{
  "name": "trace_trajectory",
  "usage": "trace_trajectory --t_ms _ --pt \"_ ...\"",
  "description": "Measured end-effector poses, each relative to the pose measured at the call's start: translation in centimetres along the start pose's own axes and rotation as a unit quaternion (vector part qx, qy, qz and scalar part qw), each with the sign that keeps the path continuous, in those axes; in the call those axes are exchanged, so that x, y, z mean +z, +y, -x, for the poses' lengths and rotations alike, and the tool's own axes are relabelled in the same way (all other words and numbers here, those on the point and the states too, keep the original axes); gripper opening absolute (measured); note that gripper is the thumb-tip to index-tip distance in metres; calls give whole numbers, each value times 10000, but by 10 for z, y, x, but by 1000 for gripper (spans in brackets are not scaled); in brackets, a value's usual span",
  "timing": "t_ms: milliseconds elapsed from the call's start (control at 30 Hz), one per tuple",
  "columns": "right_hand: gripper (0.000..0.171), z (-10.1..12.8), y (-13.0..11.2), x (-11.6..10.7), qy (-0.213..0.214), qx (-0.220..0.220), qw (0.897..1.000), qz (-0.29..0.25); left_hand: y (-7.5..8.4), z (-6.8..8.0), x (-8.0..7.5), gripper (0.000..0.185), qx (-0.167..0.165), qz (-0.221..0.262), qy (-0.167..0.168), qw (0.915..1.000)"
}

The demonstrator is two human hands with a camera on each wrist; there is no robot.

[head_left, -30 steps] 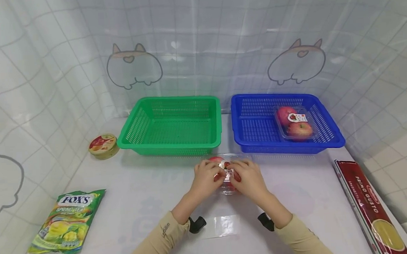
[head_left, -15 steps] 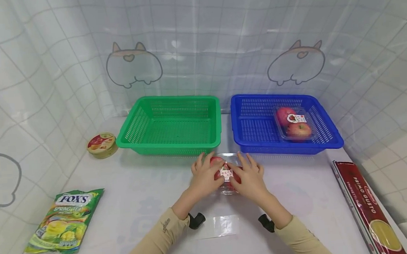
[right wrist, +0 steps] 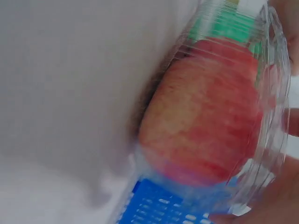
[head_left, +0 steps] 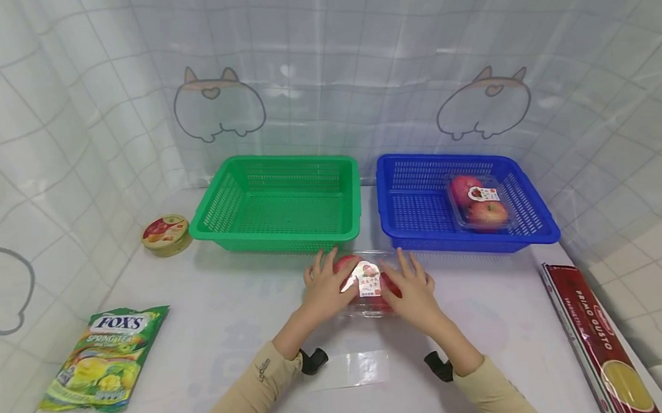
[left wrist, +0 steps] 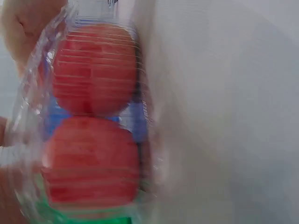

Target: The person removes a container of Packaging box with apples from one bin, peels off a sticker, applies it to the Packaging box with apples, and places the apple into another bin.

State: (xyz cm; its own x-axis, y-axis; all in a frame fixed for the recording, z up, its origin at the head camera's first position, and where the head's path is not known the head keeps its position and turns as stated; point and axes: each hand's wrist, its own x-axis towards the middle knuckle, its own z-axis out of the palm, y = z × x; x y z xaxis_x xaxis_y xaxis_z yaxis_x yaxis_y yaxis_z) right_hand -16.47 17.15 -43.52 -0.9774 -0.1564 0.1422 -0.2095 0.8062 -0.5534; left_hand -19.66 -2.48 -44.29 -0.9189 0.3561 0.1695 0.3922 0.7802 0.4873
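A clear plastic clamshell box of red apples (head_left: 370, 309) lies flat on the white table, in front of the two baskets. A white printed label (head_left: 369, 285) shows on its lid. My left hand (head_left: 325, 293) rests spread over the box's left side, its thumb and index finger touching the lid by the label. From the right, my right hand (head_left: 415, 297) lies over the other side with its fingers fanned out. Two red apples (left wrist: 93, 161) show through the plastic wall in the left wrist view. In the right wrist view, a blurred pinkish apple (right wrist: 201, 116) fills the box.
Behind stand a green basket (head_left: 276, 239) and a blue basket (head_left: 451, 241), the blue one holding another apple box (head_left: 481, 203). A round tin (head_left: 166, 236) and a Fox's candy bag (head_left: 106, 362) lie left. A red spaghetti box (head_left: 599, 336) lies right.
My hands have moved slightly apart across the lid, and their fingers have straightened and spread. More of the label shows between them now. The apple box has stayed in place.
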Motion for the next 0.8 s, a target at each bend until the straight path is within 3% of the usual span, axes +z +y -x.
trace_trajectory --t_ms 100,200,367,467,667,800 --pt "64 0 8 -4 -42 330 9970 -700 -6 2 2 58 -255 530 78 9982" --pt "75 0 16 -7 -227 818 9847 -1523 -12 3 5 67 -685 1184 117 9905" --pt "82 -2 24 -9 -747 1461 9367 -3092 -19 -1 13 74 -1349 2234 18 9653" --pt "82 -2 24 -7 -890 1670 9184 -3474 -20 -5 16 74 -1551 2764 -17 9484" --pt "82 -1 21 -4 -868 1806 9118 -3585 -17 -8 21 71 -1682 3608 185 9172" --pt "82 2 22 -3 -856 1820 9129 -3552 -14 -6 22 71 -1802 3879 251 9036"
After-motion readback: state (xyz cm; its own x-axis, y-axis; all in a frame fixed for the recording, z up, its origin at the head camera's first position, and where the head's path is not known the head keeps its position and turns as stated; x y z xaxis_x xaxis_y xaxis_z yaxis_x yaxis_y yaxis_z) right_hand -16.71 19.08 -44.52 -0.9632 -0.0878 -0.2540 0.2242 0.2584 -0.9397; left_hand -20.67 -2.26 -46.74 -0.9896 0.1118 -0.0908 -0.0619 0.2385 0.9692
